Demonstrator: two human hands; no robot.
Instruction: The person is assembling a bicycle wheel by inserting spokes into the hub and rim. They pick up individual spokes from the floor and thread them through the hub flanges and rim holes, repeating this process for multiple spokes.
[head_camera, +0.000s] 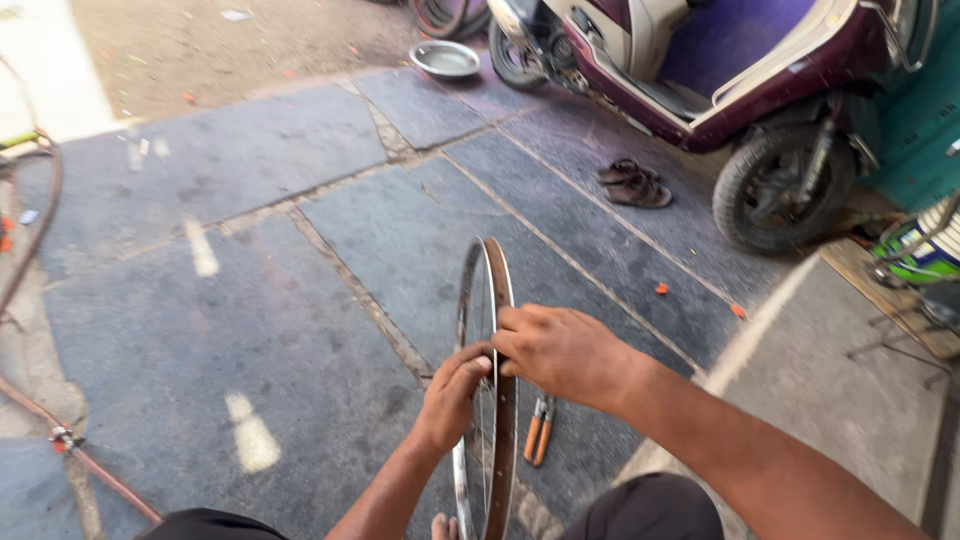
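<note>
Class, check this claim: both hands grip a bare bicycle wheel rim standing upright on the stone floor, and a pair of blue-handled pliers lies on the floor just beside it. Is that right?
Not quite. The pliers have orange handles, not blue, as the head view shows. The rest holds: the left hand and right hand both grip the upright wheel rim on the stone floor.

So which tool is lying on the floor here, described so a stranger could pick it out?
Start at the upright bicycle rim that both hands grip at the bottom centre. Just right of it, on the grey stone floor, lies a pair of pliers. Its orange handles set it apart; nothing else lies that close to the rim.
</note>
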